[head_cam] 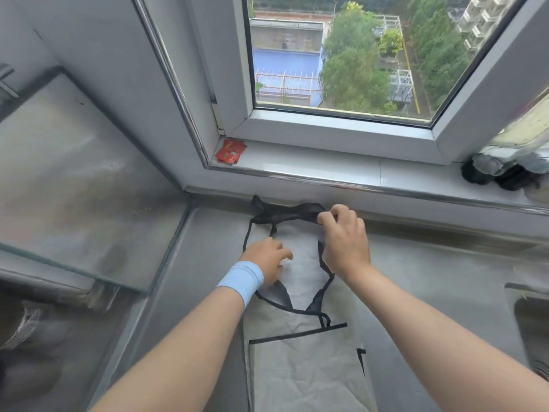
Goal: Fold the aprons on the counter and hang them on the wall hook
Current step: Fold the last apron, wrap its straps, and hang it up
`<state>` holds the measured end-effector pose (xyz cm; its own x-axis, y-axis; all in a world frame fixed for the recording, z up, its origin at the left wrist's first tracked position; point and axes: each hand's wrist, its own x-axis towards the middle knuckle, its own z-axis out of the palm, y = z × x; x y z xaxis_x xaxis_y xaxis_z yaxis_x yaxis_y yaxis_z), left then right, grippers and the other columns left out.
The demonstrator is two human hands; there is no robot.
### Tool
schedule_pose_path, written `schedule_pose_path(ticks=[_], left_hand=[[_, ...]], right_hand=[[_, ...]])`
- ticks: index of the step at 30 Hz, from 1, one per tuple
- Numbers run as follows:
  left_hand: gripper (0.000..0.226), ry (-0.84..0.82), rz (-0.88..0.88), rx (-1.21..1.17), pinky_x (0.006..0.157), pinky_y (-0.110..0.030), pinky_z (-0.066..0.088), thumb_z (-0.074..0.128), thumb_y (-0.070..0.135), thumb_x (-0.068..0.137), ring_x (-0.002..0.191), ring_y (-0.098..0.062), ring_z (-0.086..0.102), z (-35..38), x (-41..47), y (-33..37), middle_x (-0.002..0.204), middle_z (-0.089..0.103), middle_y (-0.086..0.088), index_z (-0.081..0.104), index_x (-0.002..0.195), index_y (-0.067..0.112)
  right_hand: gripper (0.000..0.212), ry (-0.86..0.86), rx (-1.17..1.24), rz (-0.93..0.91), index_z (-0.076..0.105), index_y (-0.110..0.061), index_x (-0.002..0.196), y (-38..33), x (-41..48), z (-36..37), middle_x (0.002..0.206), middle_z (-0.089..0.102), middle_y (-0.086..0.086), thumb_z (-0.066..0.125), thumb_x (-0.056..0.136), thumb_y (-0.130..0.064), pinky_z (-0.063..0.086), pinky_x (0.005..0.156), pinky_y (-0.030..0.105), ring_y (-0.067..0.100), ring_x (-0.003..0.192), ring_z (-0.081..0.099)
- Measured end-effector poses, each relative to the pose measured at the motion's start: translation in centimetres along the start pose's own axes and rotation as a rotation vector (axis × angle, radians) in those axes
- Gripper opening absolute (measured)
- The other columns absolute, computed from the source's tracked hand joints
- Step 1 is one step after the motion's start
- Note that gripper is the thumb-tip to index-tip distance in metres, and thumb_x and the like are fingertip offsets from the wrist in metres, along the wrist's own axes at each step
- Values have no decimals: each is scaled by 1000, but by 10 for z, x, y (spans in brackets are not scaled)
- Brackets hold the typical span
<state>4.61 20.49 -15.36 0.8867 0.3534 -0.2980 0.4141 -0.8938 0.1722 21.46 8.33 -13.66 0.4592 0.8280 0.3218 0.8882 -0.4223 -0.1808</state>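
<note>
Pale grey apron flat on the steel table, laid lengthwise away from the person, bib end toward the sill, lower part running out past the bottom of the view. Thin black trim along the bib's edges, and a black band slanting across the cloth below the bib. Black strap bunched at the far end, tight against the foot of the wall under the sill, with thinner cords trailing down both sides of the bib.

Right hand over the bib's far right corner, knuckles up, thumb and forefinger pinching the strap near its right end. Left hand down on the bib's left part, fingers bent and pointing right, fingertips on the cloth; impossible to tell whether only pressing or nipping a fold. Light-blue wristband on the left wrist. Bare forearms reaching in from the bottom corners, one on each side of the apron.

Red packets in the sill's left corner, against the window frame. Dark, partly shiny objects at the sill's right end, too blurred to name. Window above, with trees and rooftops far below outside. Smeared glass sheet to the left of the table, beside its left rim. Corner of a sink at the right edge.
</note>
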Motion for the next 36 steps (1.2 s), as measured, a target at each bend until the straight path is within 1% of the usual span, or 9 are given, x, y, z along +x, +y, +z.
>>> schedule_pose_path(ticks=[3,6,9,13,18,20,24,32,36], left_hand=[[32,-29,-77,237,96,-36,33,43,29,96,120,-25,43,2,2,-14,129,50,-1,56,125,30],[35,1,-178,244,98,-37,32,48,23,93,124,-25,41,3,-1,-33,132,48,-1,56,126,29],[31,110,-159,-150,99,-37,40,51,14,93,125,-22,43,2,-10,-29,130,54,3,65,117,26],[27,522,-199,-435,83,-34,49,54,2,87,99,-18,54,3,-31,15,100,65,6,71,96,21],[16,230,-272,-426,77,-32,48,51,17,89,91,-15,56,26,-73,61,99,59,10,60,97,28],[10,163,-272,-408,77,-33,48,52,21,87,89,-18,58,34,-93,77,94,58,9,56,95,27],[11,-10,-282,-376,68,-27,42,51,29,88,83,-19,59,44,-129,105,90,64,9,53,99,28],[5,-163,-231,-304,75,-29,46,53,31,86,93,-19,59,79,-189,142,96,61,9,55,90,30],[7,-173,-231,-281,70,-28,44,52,32,84,92,-20,60,94,-221,156,99,63,7,59,87,29]], right_hand=[[17,-244,-154,-502,62,-18,76,7,-22,11,86,56,4,63,65,-4,34,72,38,29,79,50],[15,-391,-293,-362,66,-15,74,20,-32,13,83,62,9,69,62,-6,39,84,45,32,82,58],[26,-408,-263,-252,69,-10,85,31,-34,7,91,66,12,66,63,2,44,93,53,34,96,65],[27,-291,-62,-338,67,-13,85,20,-40,-6,93,62,6,58,66,4,42,69,36,29,82,58],[7,-532,148,-454,58,-18,74,-5,-98,-21,73,54,0,56,72,-12,27,47,30,26,48,41],[22,-626,195,-459,61,-18,83,-12,-126,-29,83,58,1,41,76,-26,34,52,32,31,61,56],[32,-736,120,-487,58,-22,104,-13,-171,-38,104,54,1,49,80,-41,44,66,36,26,87,56],[35,-537,8,-456,64,-21,100,-15,-236,-49,101,59,6,76,67,-29,52,73,37,28,85,61],[43,-713,95,-493,56,-19,99,-30,-282,-84,100,52,3,65,73,-52,37,65,33,25,84,54]])
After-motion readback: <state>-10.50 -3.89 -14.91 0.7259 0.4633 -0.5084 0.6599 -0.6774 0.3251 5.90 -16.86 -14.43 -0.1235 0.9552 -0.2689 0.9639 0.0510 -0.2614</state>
